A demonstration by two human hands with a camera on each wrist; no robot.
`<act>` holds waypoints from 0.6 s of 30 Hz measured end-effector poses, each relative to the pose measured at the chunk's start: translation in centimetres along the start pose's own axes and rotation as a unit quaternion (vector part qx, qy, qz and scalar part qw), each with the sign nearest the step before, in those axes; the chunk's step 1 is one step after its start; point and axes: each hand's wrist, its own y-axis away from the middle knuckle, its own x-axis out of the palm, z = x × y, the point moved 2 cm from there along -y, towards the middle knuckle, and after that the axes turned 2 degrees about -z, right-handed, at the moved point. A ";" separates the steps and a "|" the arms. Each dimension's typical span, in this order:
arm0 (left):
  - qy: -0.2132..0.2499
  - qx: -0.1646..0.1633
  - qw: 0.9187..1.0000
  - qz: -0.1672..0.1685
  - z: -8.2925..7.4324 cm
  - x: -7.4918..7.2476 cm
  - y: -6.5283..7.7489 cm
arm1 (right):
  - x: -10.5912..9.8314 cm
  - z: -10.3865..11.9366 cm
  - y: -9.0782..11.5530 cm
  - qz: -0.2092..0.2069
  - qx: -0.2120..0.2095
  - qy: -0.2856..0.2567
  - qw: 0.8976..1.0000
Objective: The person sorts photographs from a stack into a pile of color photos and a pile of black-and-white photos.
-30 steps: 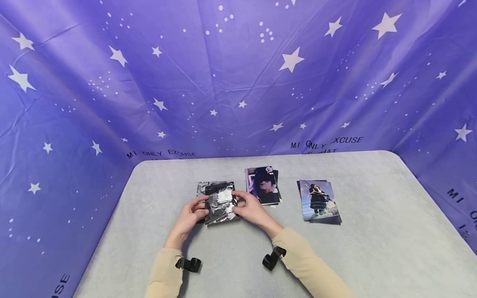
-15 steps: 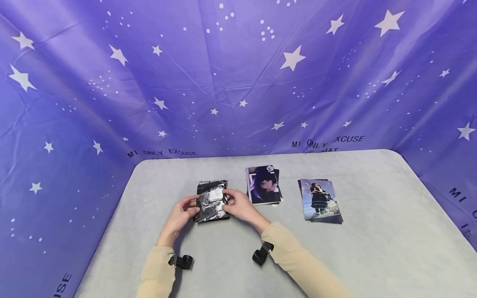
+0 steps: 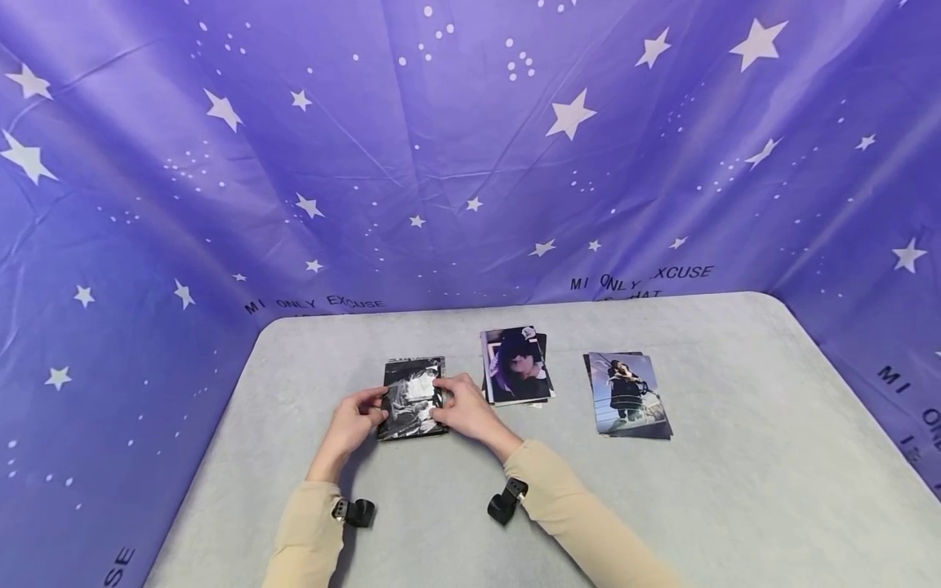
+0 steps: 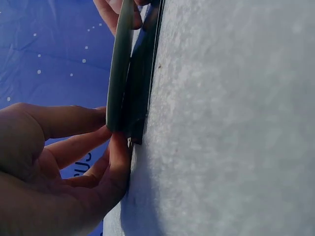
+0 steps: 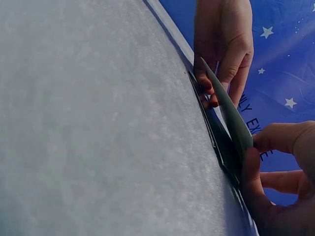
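A glossy black-and-white photo card lies over a small pile of dark cards on the left part of the table. At its left edge, my left hand pinches it between thumb and fingers. My right hand pinches the opposite edge. Seen side-on in the right wrist view, the held photo card bows slightly and stands just off the pile, with a narrow gap between. Most of the pile is hidden beneath it in the head view.
To the right of the hands is a stack of photo cards with a purple-toned picture on top. Farther right sits another stack topped by a blue-sky photo. A purple star-printed curtain stands behind the grey table.
Both hands have carried the photo card a little to the left, and it now lines up over the pile that earlier stuck out on its left. The other two stacks stay put.
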 end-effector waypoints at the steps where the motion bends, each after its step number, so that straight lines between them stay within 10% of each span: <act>1: -0.002 0.001 1.000 -0.001 0.0 0.0 -0.1 | 0.1 0.0 0.0 -0.002 0.000 0.002 1.000; 18: -0.042 0.019 0.999 0.011 -0.7 -0.9 0.0 | -1.5 -0.7 0.9 -0.025 -0.014 -0.022 0.999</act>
